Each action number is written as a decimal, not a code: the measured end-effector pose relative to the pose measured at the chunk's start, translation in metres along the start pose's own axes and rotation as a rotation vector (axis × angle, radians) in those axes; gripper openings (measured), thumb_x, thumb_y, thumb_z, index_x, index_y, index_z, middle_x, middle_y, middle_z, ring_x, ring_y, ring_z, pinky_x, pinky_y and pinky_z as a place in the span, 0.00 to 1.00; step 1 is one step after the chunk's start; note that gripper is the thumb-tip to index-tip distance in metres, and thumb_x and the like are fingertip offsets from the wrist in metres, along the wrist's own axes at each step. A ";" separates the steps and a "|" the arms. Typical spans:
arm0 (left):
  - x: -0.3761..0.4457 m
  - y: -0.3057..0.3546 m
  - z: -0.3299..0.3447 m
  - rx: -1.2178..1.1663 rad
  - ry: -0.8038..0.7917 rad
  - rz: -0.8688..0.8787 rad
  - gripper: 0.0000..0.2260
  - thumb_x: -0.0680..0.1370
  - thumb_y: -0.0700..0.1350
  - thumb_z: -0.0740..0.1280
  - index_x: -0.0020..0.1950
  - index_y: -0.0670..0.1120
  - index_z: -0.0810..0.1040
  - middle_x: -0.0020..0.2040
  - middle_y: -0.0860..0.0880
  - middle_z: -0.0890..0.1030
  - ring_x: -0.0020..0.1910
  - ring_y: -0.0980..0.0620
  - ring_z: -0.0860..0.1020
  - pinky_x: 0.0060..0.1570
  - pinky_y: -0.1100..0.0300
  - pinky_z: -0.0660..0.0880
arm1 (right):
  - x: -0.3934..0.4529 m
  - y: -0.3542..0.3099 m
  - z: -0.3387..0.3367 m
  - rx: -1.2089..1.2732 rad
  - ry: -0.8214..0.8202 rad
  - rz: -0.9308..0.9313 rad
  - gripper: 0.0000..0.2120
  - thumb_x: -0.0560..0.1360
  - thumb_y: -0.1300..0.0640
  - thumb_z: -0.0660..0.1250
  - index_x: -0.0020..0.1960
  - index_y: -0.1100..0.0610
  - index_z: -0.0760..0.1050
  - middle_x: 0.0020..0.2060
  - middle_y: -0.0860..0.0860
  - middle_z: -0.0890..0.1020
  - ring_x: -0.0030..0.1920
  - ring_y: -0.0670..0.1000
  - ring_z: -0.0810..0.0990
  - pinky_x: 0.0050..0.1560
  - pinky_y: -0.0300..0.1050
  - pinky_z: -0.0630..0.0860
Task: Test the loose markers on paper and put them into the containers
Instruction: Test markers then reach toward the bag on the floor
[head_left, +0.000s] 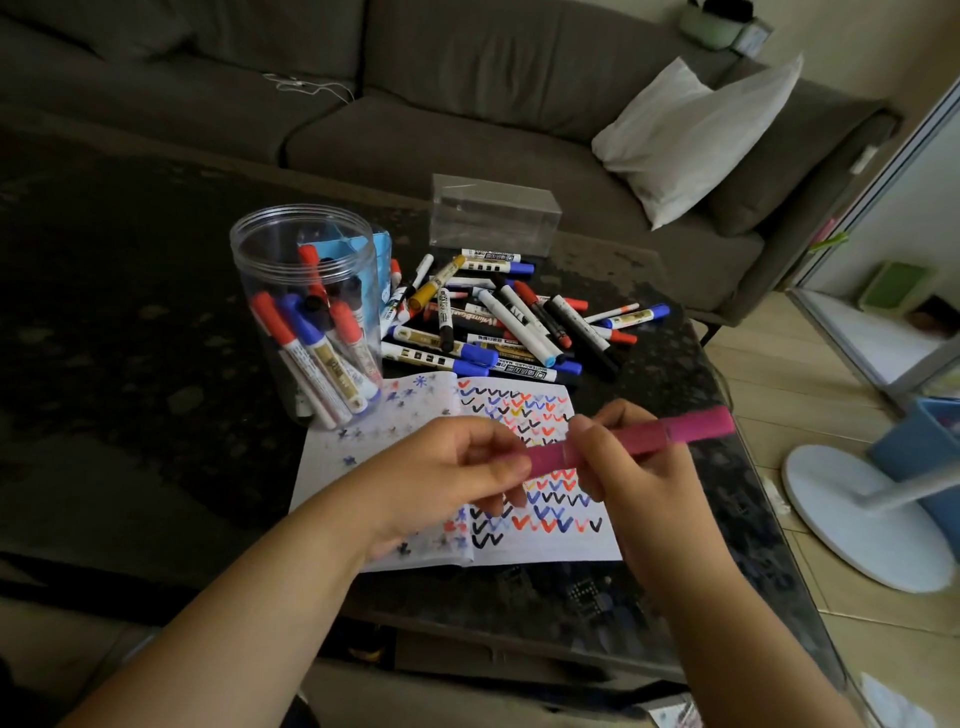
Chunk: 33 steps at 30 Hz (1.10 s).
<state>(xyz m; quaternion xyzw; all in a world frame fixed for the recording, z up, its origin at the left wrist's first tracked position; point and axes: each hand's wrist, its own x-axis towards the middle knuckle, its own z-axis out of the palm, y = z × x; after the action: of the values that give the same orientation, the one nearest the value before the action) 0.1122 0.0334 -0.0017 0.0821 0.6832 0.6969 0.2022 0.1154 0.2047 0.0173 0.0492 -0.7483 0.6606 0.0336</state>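
A pink marker (670, 434) lies level above the open notebook (550, 540), whose pages carry rows of coloured check marks. My right hand (644, 478) grips the marker's barrel, and my left hand (452, 467) pinches its left end, where the cap is. Behind the notebook a heap of loose markers (498, 317) covers the dark table. A round clear jar (311, 312) at the left holds several red and blue markers. A clear rectangular box (493, 215) stands behind the heap, and a blue box (382, 257) peeks out behind the jar.
The dark glass table (130, 364) runs from left to right, with a grey sofa (415, 104) and white pillow (696, 135) behind. A white fan base (862, 519) and a blue bin (924, 447) stand on the floor to the right.
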 end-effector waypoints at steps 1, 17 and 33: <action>-0.001 0.000 0.002 0.077 -0.048 0.000 0.03 0.77 0.42 0.64 0.48 0.46 0.77 0.34 0.54 0.81 0.34 0.57 0.76 0.38 0.67 0.72 | 0.001 0.001 -0.002 -0.044 -0.007 0.001 0.13 0.75 0.59 0.67 0.33 0.61 0.71 0.24 0.54 0.69 0.27 0.49 0.66 0.29 0.38 0.64; -0.009 0.002 0.011 0.177 -0.053 0.091 0.09 0.81 0.45 0.56 0.43 0.48 0.72 0.30 0.57 0.71 0.29 0.57 0.71 0.40 0.57 0.72 | 0.005 -0.005 -0.002 0.353 0.117 0.063 0.16 0.79 0.62 0.58 0.34 0.55 0.62 0.21 0.46 0.62 0.21 0.44 0.58 0.24 0.38 0.57; -0.018 0.000 0.009 0.516 0.019 0.212 0.09 0.80 0.52 0.57 0.41 0.55 0.69 0.32 0.54 0.71 0.30 0.58 0.68 0.36 0.55 0.67 | -0.002 0.005 0.019 0.403 0.123 0.093 0.21 0.79 0.63 0.55 0.29 0.51 0.65 0.24 0.48 0.64 0.25 0.44 0.63 0.29 0.39 0.63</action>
<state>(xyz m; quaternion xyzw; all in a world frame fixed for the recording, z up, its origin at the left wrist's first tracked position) 0.1317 0.0345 0.0014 0.1953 0.8275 0.5179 0.0941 0.1172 0.1861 0.0100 -0.0201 -0.5991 0.7995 0.0382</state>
